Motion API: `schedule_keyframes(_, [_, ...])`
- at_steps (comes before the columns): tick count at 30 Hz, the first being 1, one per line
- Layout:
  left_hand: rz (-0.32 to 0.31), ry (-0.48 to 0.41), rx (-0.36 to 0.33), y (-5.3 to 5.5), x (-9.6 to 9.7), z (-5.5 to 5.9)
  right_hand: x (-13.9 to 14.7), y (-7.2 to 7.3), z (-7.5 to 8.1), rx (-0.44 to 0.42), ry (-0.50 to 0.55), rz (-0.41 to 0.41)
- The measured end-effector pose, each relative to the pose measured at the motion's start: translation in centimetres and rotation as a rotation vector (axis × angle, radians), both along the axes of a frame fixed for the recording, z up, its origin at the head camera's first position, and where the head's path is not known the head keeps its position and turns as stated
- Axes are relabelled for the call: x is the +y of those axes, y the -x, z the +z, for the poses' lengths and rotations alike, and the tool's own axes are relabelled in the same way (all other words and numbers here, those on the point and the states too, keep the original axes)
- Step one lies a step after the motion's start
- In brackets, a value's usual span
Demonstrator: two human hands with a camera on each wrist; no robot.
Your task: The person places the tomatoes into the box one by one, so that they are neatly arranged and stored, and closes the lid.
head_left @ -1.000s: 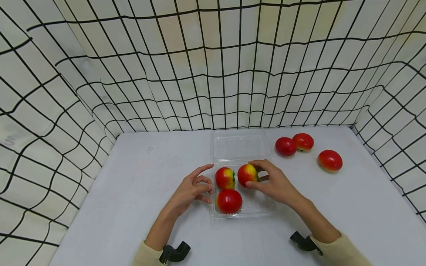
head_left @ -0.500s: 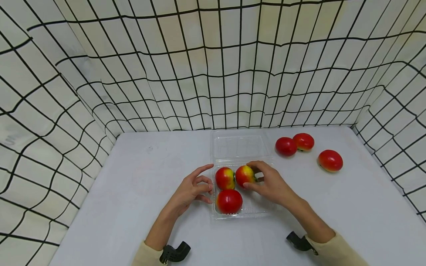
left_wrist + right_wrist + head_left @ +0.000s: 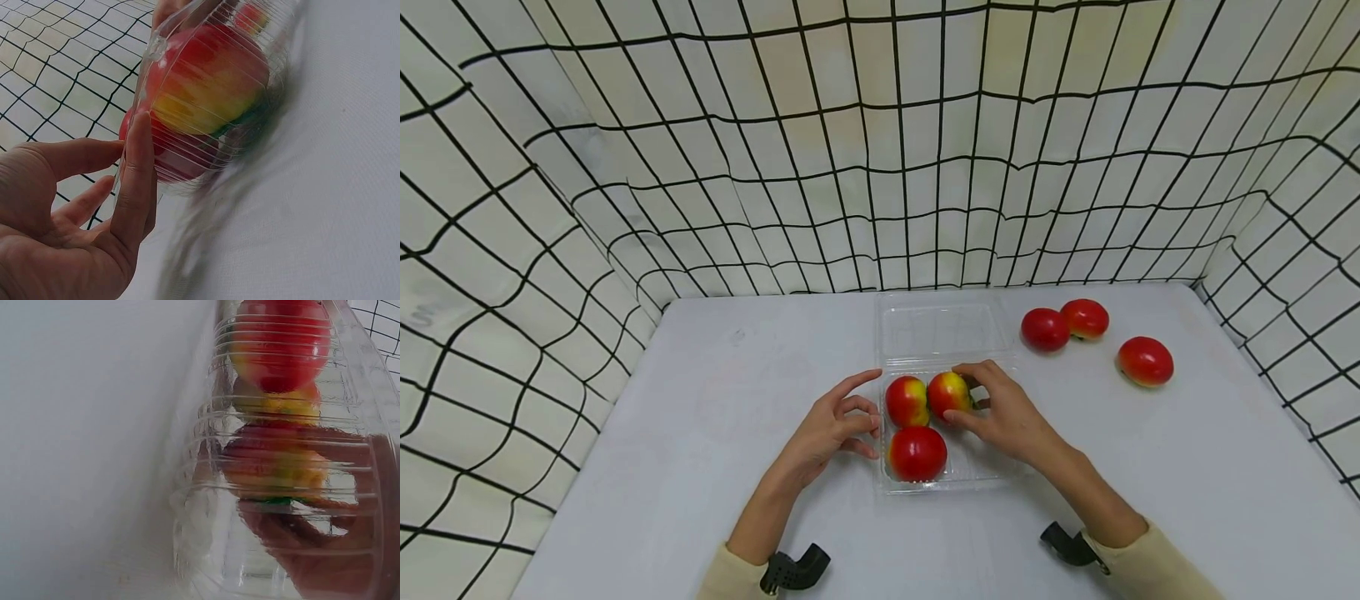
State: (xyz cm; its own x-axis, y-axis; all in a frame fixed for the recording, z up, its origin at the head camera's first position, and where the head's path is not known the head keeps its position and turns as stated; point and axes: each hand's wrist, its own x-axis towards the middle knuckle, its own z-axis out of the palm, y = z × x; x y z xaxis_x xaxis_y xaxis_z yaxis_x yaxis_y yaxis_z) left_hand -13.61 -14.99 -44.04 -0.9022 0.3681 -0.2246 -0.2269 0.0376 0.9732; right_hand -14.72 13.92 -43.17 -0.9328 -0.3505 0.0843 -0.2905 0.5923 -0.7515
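A clear hinged plastic container (image 3: 985, 473) lies with its lid (image 3: 940, 329) folded back. Inside along its left side are two red-and-yellow tomatoes, one at the back (image 3: 901, 403) and one in front (image 3: 917, 455). My right hand (image 3: 1007, 417) reaches into the container and holds a third tomato (image 3: 946, 395) between thumb and fingers, close beside the back one. Its green stem end points right, toward the palm. My left hand (image 3: 831, 429) rests at the container's left edge with fingers spread; in the left wrist view its thumb (image 3: 139, 144) touches the clear wall.
Three more red tomatoes are on the white table (image 3: 722, 375) at the back right: a pair side by side (image 3: 1044, 330) and a single one (image 3: 1146, 361) farther right. Black netting (image 3: 925, 183) over pale walls encloses the table's back and sides.
My right hand has shifted slightly left with its tomato, bringing it up against the back-left one. My left hand stays in place at the container's edge.
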Motion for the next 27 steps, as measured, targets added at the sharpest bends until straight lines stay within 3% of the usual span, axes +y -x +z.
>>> schedule_keyframes(27, [0.003, -0.005, -0.004, 0.09, -0.05, -0.07, 0.56, 0.07, 0.46, 0.027, -0.049, -0.018])
